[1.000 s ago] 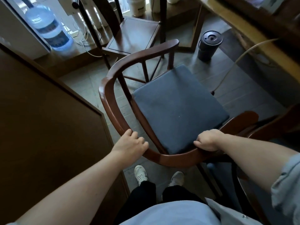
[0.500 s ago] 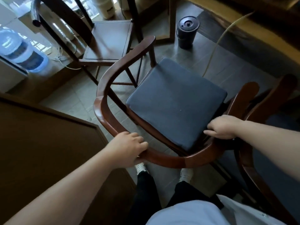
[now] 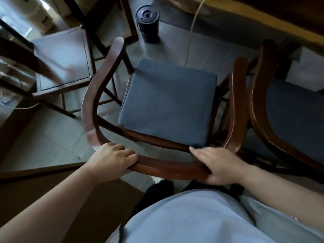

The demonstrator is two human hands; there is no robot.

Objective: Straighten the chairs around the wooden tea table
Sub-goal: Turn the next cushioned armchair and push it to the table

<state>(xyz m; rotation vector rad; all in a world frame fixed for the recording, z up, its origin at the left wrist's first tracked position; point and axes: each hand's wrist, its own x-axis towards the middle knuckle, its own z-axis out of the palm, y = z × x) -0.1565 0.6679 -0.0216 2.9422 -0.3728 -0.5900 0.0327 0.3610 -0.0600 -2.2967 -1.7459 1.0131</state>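
Observation:
A round-backed wooden armchair with a dark blue seat cushion stands right in front of me, its open side facing the wooden tea table at the top right. My left hand is closed over the back rail at its left bend. My right hand grips the same rail near its right bend, fingers laid along the top. A second armchair with a blue cushion stands close beside it on the right, armrests nearly touching.
A plain wooden chair without a cushion stands at the upper left, blurred. A dark cylindrical container sits on the grey floor ahead. A pale cable runs down from the table. A brown cabinet is at my lower left.
The armchair has swung clockwise, so its open side now faces the table and it sits parallel to the right armchair. My right hand slid from the armrest end to the back rail.

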